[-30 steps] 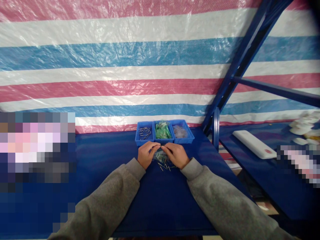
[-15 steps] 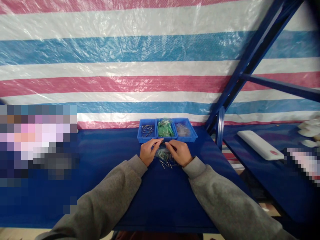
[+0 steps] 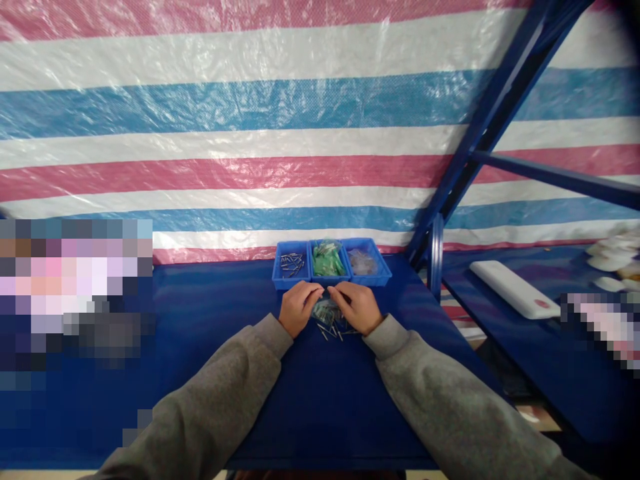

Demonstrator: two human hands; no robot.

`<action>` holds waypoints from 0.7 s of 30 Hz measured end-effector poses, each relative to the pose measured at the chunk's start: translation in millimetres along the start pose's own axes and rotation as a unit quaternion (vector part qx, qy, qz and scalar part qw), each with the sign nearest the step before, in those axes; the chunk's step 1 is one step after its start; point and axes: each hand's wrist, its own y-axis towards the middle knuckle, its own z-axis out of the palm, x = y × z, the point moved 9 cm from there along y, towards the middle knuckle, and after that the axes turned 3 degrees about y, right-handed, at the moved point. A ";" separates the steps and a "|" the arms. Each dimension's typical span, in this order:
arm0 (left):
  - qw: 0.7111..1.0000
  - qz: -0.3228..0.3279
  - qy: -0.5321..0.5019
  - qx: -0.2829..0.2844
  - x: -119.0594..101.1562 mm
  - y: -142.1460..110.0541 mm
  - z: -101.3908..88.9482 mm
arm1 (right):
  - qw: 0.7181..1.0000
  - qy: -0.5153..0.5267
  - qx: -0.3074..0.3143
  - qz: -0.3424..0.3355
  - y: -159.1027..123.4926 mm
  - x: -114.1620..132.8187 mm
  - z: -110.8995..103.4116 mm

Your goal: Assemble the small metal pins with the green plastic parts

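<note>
My left hand (image 3: 297,307) and my right hand (image 3: 358,306) rest on the blue table (image 3: 320,393), fingertips pinched together and almost meeting over a small clear bag with green pieces (image 3: 324,309). Both hands seem to hold the bag's top edge. Several loose metal pins (image 3: 331,329) lie on the table between my wrists. Just beyond my hands stand three small blue bins: the left bin (image 3: 291,265) holds metal pins, the middle bin (image 3: 327,260) holds green parts, the right bin (image 3: 365,262) holds clear bags.
A striped plastic tarp (image 3: 250,133) hangs behind the table. A blue metal shelf frame (image 3: 434,260) rises at the right. Beyond it, on a second blue surface, lie a white flat device (image 3: 515,289) and white items (image 3: 613,257). Blurred patches cover the left and right edges.
My hands have stayed pinched over the small bag; only the view has shifted slightly.
</note>
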 end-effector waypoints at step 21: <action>1.000 0.019 -0.005 -0.010 5.5 1.6 2.0 | 1.000 -0.008 -0.005 0.006 0.1 -1.8 -1.4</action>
